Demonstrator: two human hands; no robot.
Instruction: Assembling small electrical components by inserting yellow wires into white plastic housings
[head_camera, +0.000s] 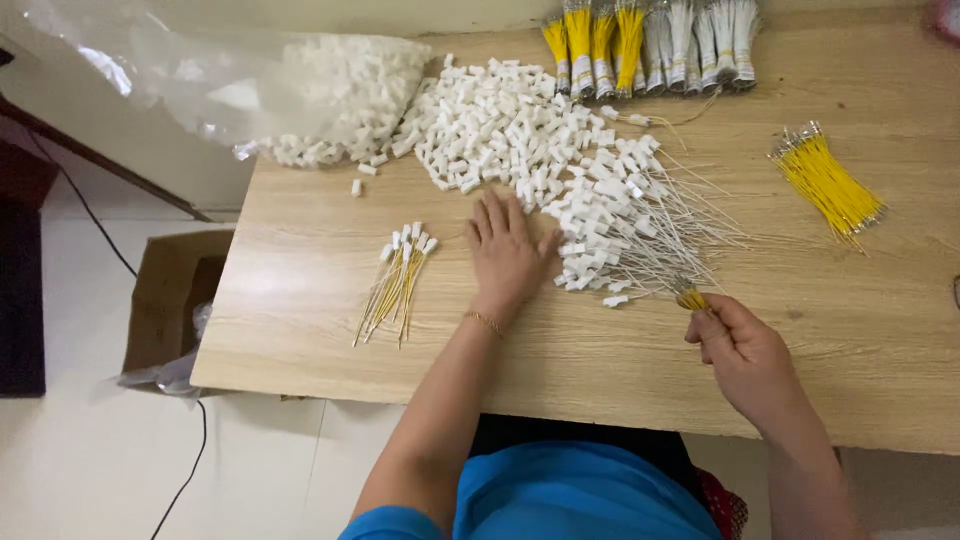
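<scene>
White connectors (520, 130) beside clear plastic bag (250, 80), under left hand (507, 255).

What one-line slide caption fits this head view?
Left hand flat beside white connectors; right hand pinching a wire bundle on the wooden table.

connectors (500, 120) white | loose wires (827, 180) yellow | table (300, 300) light woodgrain
</scene>
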